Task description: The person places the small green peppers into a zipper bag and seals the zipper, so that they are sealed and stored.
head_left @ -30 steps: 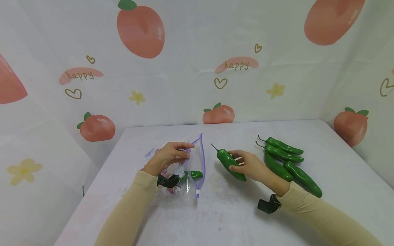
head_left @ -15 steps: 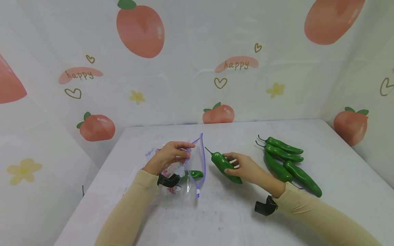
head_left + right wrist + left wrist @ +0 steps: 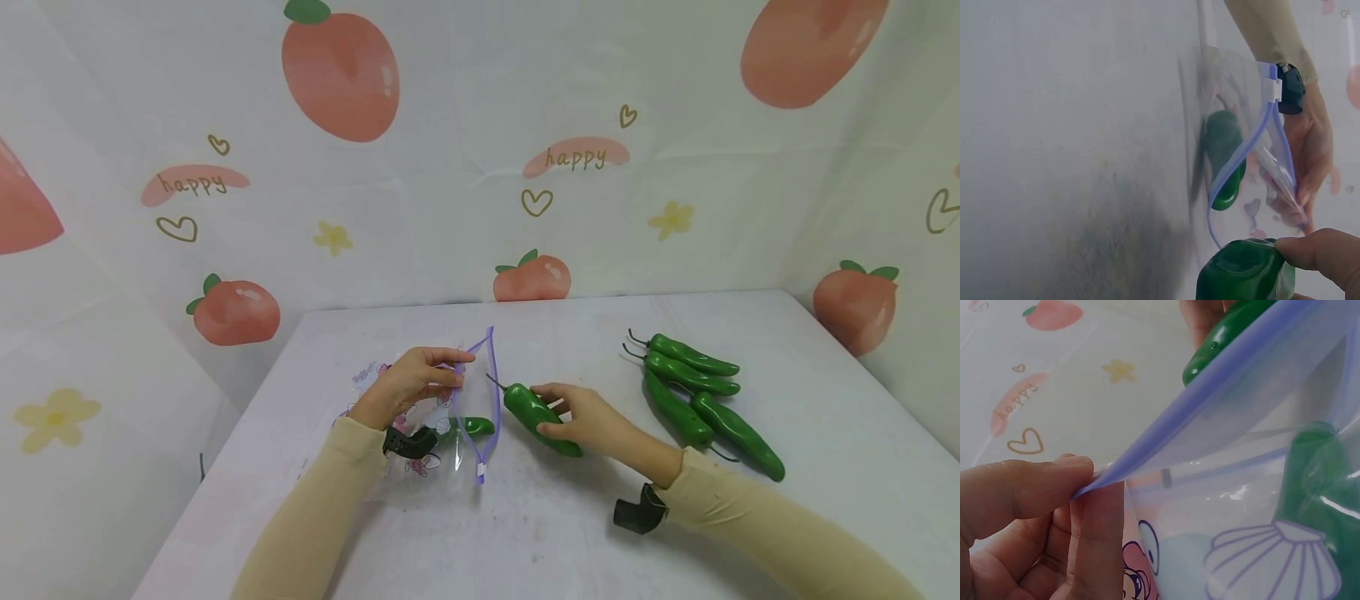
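At the left of the white worktop lies a clear zip bag printed with cartoon figures, its purple-edged mouth turned toward the right. The left hand pinches the upper lip of that mouth between thumb and fingers and lifts it, so the opening stands as a tall narrow loop; the left wrist view shows the purple strip nipped at the fingertips. One green pepper already lies inside the bag, just behind the lower edge of the mouth. Just to the right of the opening, the right hand grips a second green pepper, with its fingers curled round the thick rear half. This held pepper lies slanted, its long axis running from lower right to upper left, with the thin stem leading and nearly touching the raised purple rim. So the bag's mouth lies directly to the left of the right hand, roughly in line with the pepper's stem end, and the right hand is the nearer one to the pepper while the left keeps to the bag. In the right wrist view the pepper's rounded end sits near the gaping mouth. Farther right, well apart from both hands, four more green peppers lie together on the worktop, side by side, stems pointing left.
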The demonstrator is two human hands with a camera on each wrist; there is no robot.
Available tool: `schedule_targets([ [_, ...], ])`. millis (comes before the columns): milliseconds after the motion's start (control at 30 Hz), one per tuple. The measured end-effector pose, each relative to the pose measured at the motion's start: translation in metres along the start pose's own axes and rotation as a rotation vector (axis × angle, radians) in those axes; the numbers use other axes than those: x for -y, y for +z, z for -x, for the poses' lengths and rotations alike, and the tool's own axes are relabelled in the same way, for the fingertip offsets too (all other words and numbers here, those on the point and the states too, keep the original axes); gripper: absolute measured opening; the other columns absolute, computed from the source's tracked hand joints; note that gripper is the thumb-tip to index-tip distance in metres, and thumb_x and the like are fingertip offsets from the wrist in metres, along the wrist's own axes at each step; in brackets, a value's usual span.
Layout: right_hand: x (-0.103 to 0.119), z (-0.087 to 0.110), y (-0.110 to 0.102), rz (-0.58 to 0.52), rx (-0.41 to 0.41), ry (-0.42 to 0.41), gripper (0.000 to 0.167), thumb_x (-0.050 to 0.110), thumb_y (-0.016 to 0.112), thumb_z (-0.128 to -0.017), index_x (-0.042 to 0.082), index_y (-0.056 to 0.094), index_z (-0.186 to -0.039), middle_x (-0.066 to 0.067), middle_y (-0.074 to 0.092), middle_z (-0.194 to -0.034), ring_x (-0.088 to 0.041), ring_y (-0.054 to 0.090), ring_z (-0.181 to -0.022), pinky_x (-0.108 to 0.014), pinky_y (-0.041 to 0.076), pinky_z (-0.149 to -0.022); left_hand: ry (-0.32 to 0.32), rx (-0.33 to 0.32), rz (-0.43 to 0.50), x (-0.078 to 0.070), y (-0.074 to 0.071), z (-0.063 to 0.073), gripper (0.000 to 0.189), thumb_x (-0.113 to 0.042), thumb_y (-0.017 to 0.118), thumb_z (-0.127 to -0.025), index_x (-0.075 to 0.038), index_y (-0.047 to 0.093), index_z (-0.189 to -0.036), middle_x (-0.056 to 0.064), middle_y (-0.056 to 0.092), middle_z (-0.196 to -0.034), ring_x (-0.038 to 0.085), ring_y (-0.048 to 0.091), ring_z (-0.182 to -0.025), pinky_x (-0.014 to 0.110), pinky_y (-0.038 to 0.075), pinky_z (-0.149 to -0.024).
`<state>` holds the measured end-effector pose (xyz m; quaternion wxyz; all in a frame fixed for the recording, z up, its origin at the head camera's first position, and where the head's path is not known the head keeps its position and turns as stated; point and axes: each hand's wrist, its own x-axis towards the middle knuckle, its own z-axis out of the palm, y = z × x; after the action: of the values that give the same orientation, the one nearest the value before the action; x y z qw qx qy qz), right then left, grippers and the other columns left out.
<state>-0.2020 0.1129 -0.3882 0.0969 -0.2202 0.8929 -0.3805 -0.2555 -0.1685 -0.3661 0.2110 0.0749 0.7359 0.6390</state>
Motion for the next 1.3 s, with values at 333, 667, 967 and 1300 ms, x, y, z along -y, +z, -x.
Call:
schedule_targets([
  [333, 0.002, -0.004, 0.013, -0.024, 0.03, 0.028, 0.051, 0.013, 0.074, -0.085, 0.003, 0.057, -0.132, -0.011, 0.064, -0.122, -0.024, 0.062, -0.103, -0.041, 0.053, -0.087, 0.002, 0.015, 0.005, 0.0, 0.0, 0.0, 0.041, 0.007, 0.063, -0.087, 0.007, 0.057, -0.128, 0.002, 0.056, -0.09, 0.013, 0.059, -0.074, 0.022, 0.052, -0.067],
  [667, -0.004, -0.007, 0.024, -0.036, 0.05, -0.045, 0.042, 0.013, 0.074, -0.084, 0.005, 0.059, -0.123, -0.013, 0.066, -0.115, -0.026, 0.065, -0.1, -0.038, 0.054, -0.084, -0.003, 0.006, -0.001, 0.001, 0.0, 0.0, 0.041, 0.005, 0.065, -0.087, 0.005, 0.059, -0.128, 0.002, 0.057, -0.09, 0.013, 0.059, -0.075, 0.024, 0.052, -0.068],
  [967, 0.001, -0.007, 0.026, -0.053, 0.099, 0.001, 0.046, 0.012, 0.075, -0.083, 0.008, 0.059, -0.126, -0.012, 0.064, -0.118, -0.027, 0.064, -0.104, -0.04, 0.054, -0.085, 0.005, 0.025, -0.016, -0.001, -0.001, 0.0, 0.038, 0.005, 0.062, -0.089, 0.005, 0.06, -0.127, 0.003, 0.056, -0.094, 0.013, 0.058, -0.075, 0.022, 0.052, -0.069],
  [1300, 0.007, -0.007, 0.025, 0.023, 0.14, 0.021, 0.063, 0.005, 0.079, -0.078, 0.008, 0.054, -0.135, -0.012, 0.059, -0.119, -0.027, 0.061, -0.104, -0.045, 0.052, -0.09, 0.005, 0.017, -0.014, -0.001, -0.002, 0.0, 0.039, 0.004, 0.064, -0.088, 0.004, 0.06, -0.127, 0.005, 0.054, -0.1, 0.013, 0.058, -0.077, 0.022, 0.052, -0.071],
])
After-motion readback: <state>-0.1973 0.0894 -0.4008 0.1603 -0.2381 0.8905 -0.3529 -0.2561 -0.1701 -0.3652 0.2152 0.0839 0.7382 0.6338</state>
